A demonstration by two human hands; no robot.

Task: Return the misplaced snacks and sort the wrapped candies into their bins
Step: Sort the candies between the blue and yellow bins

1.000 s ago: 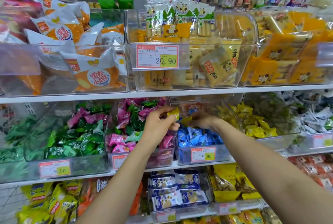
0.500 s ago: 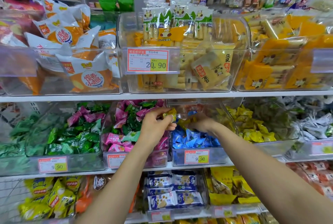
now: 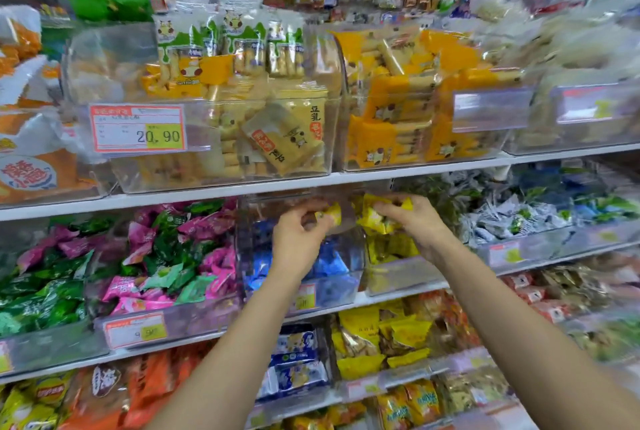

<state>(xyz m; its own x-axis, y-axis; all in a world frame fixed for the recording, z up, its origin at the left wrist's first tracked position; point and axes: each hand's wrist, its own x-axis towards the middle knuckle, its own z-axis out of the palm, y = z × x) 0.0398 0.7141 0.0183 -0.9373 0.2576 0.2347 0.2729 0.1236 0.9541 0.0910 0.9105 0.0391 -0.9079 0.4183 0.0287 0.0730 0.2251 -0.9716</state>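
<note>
Yellow candies (image 3: 375,222) are gripped in the right hand's (image 3: 415,222) curled fingers over the yellow bin (image 3: 398,277), just right of the blue-candy bin (image 3: 332,287). The left hand (image 3: 298,239) pinches another yellow candy (image 3: 329,214) above the blue-candy bin. Sorting seems partway done: pink and green candies (image 3: 166,256) left of that bin lie mixed.

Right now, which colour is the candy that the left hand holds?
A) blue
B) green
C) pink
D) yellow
D: the left hand pinches a yellow candy in front of the blue candies.
</note>
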